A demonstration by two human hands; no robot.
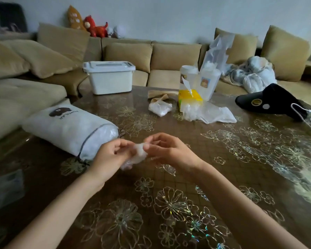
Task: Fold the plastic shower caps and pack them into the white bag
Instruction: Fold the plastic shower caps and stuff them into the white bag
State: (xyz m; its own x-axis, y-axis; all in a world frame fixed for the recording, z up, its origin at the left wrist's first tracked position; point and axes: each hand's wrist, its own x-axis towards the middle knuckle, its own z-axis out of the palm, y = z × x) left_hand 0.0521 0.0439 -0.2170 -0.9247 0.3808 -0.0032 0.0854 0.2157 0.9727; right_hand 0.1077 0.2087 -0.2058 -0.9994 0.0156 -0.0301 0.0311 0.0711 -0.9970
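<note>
Close in: your left hand (111,155) and right hand (169,150) both pinch one crumpled clear shower cap (139,154), fingers curled round it, low over the table (223,177). Can't tell if its lower end touches.

Risk: the thin film looks springy, so if you ease either pinch the fold likely pops open.

Risk: the glossy flowered table cover looks slick, and a dropped cap may skid.

The white bag (68,128) lies on its side at 10 o'clock, just beside your left hand. Its drawstring mouth (95,146) faces you and looks stuffed, so forcing another cap in could push packed ones out.

Farther:
- 1 o'clock: plastic bundle (160,108), yellow box (189,98), loose clear wrapping (212,114).
- 11 o'clock: white lidded storage box (109,79).
- 2 o'clock: black item (271,101), unidentified.

Beyond: beige sofa (174,56), plush toys (94,27), rumpled blanket (253,72).
</note>
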